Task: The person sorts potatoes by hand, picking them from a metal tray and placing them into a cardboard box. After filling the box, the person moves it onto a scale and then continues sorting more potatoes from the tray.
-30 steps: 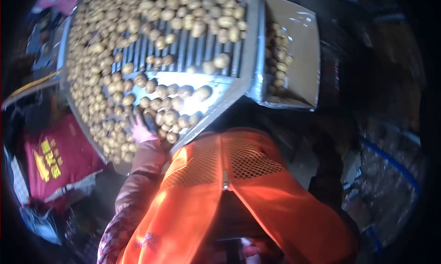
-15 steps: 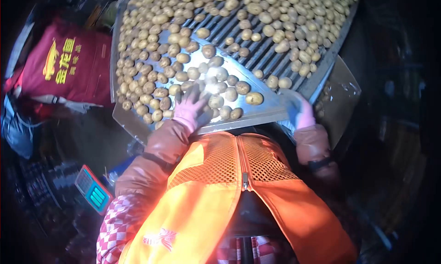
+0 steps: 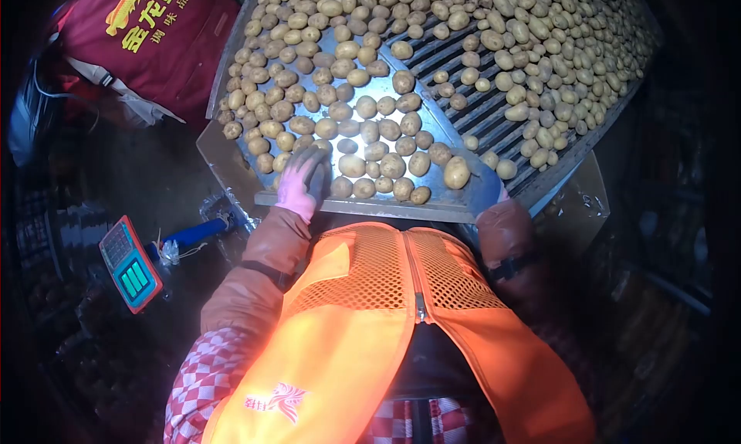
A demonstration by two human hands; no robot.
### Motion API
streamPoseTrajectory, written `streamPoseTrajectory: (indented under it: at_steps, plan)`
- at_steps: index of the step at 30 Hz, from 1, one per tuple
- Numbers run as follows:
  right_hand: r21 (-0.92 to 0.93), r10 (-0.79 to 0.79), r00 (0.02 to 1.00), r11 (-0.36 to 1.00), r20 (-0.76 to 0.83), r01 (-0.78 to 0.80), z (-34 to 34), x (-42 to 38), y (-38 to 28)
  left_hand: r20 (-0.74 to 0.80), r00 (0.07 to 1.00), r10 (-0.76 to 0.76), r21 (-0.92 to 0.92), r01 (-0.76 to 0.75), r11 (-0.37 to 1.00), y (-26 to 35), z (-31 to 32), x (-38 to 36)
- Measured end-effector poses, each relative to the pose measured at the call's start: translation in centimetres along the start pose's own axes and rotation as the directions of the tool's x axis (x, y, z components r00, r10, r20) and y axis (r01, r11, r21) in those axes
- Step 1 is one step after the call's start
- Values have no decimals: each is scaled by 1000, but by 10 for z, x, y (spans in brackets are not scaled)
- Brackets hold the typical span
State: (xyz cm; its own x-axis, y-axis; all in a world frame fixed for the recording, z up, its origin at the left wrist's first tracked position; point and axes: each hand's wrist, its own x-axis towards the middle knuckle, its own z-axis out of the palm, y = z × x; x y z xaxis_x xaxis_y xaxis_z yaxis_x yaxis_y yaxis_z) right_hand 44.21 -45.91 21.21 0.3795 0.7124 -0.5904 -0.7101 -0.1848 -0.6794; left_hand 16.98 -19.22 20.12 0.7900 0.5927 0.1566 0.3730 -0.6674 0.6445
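Note:
Many small potatoes (image 3: 392, 166) lie loose on a shiny metal tray (image 3: 440, 211) in front of me. My left hand (image 3: 302, 183), in a pink and grey glove, rests at the tray's front left edge. Its fingers stretch forward against the potatoes there, without gripping one. At the front right corner is my right hand (image 3: 486, 191), in a blue-grey and pink glove. A larger yellowish potato (image 3: 456, 172) lies just left of it. That hand is dark and blurred, so its fingers are hard to make out.
Dark slats (image 3: 455, 73) slope beside the tray, with a dense heap of potatoes (image 3: 571, 66) to their right. Cardboard (image 3: 230, 164) hangs below the tray's left side. A maroon bag (image 3: 166, 50) stands at upper left. A scale display (image 3: 131, 265) stands at lower left.
The view has shifted, bringing the tray's potatoes into new places. My left hand has drawn back toward the front left edge. The large yellowish potato is now nearer my right hand.

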Motion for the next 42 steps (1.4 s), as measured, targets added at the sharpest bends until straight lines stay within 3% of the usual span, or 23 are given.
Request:
streamPoseTrajectory:
  at_steps: [2,4,6,9,10,11,12,13,17,18,19,21,22,23,24,27,29,32,35,37,39,40,42]
  plan:
    - [29,-107,994,994,6,106,19,-1,4,-74,996,-40,-58,35,998,-5,4,-1]
    - [35,-108,991,993,-83,111,34,-6,3,-209,977,-40,179,78,981,-5,2,3]
    - [29,-6,966,999,-257,14,44,-16,-2,-297,955,4,392,118,912,-9,1,8]
    - [-139,-78,890,990,-449,17,45,-44,-16,-186,982,15,151,13,988,-9,-17,9]
    - [-183,-83,926,983,-368,15,25,-54,-20,-92,996,3,89,5,996,-8,-18,8]
    - [-362,-130,952,932,-276,22,-3,-71,-24,-86,987,135,107,-125,986,8,-22,11]
    - [-525,-175,968,850,-181,55,-30,-89,-27,-20,990,137,104,-135,985,15,-22,12]
    - [-761,-233,971,639,-54,111,-49,-106,-32,50,989,141,99,-145,984,22,-21,14]
    - [-955,-111,957,157,-270,-251,-98,-121,-62,209,961,182,185,-222,957,46,2,24]
    - [-944,-101,938,20,-331,-330,-101,-122,-65,300,952,65,312,-162,936,49,12,23]
    - [-930,-129,952,283,-278,-233,-92,-115,-60,362,932,-36,341,-97,935,52,16,27]
    - [-690,-221,954,723,-203,20,-46,-84,-42,472,851,-231,412,19,911,54,20,42]
    - [-536,0,968,833,-251,-139,-16,-66,-36,493,838,-236,392,28,919,54,21,48]
    - [-663,-51,991,747,-126,-46,-1,-46,-18,473,845,-250,397,49,916,53,23,49]
    - [-695,44,997,715,-63,-75,16,-25,-4,451,852,-266,403,71,912,51,25,50]
    - [-849,-303,952,488,52,202,47,37,38,398,863,-311,383,151,911,51,20,50]
    - [-795,-373,928,556,23,243,57,62,36,340,867,-364,389,222,894,56,12,49]
    - [-842,-618,759,285,204,458,42,71,17,291,902,-320,340,215,916,46,10,43]
    - [-531,-537,839,686,93,497,46,66,20,251,927,-280,260,215,942,44,2,35]
    - [-434,-267,964,867,9,245,44,61,21,289,929,-232,233,167,958,54,-4,37]
    - [-475,-205,978,859,29,194,52,49,23,398,900,-178,251,80,965,72,-1,38]
    - [-448,-147,989,883,17,139,55,48,23,377,925,-48,174,-20,985,71,9,33]
    - [-439,-100,995,893,21,99,54,50,28,440,890,-120,297,-18,955,60,45,42]
